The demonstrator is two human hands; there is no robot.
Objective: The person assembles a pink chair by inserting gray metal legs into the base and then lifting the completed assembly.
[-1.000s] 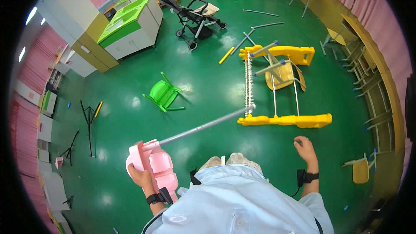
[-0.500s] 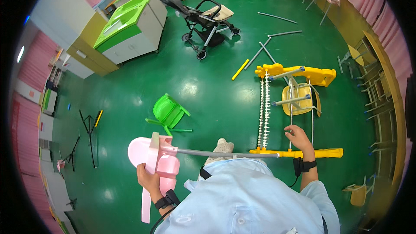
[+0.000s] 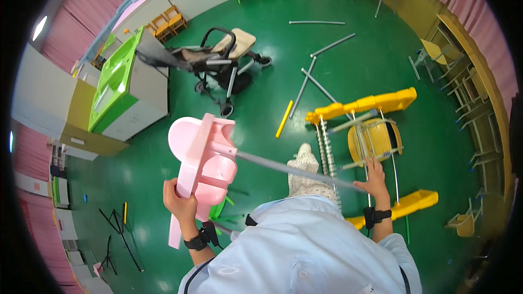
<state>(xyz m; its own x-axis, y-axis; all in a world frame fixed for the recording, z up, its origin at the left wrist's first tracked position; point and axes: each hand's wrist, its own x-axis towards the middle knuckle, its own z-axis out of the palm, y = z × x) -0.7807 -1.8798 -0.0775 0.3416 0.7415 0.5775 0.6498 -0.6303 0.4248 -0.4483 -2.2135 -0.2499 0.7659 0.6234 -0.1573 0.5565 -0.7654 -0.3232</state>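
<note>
Across the green floor [image 3: 259,133], a stroller [image 3: 219,62] and loose tubes [image 3: 333,44] sat ahead, a yellow frame [image 3: 376,100] and wooden chair [image 3: 376,136] blocking the right. At front left, the left hand [image 3: 181,202] clenched its fingers around a pink tray [image 3: 217,170], whose long gray pole [image 3: 294,170] slanted right and back toward the open-fingered right hand [image 3: 375,179], contact unclear.

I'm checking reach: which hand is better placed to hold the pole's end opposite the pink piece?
Likely the right hand: it's by that end of the pole; the left hand holds the pink piece.
</note>
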